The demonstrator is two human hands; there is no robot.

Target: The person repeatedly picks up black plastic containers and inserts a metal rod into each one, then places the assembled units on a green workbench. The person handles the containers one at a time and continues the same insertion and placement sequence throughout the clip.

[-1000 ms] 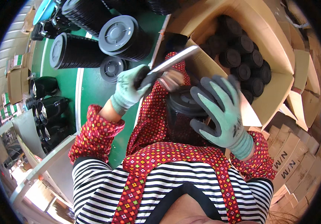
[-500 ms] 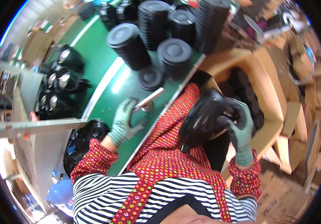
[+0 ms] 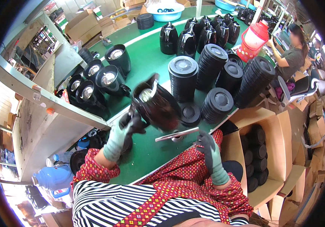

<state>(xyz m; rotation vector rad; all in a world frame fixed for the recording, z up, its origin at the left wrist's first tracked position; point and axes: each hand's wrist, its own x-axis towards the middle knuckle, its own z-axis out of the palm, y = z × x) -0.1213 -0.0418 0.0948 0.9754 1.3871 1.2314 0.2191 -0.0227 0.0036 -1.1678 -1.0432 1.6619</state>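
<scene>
The left hand (image 3: 126,130) is gripping a black kettle body (image 3: 157,106) by its handle, holding it tilted above the green bench (image 3: 147,64); its long axis is slanting from lower right to upper left, the open mouth facing up-left. The right hand (image 3: 208,145) is pinching the end of a flat metal strip (image 3: 177,134) lying nearly level, pointing left. Half a second earlier, the right hand was clutching the kettle at the lap, and the left was holding the strip.
</scene>
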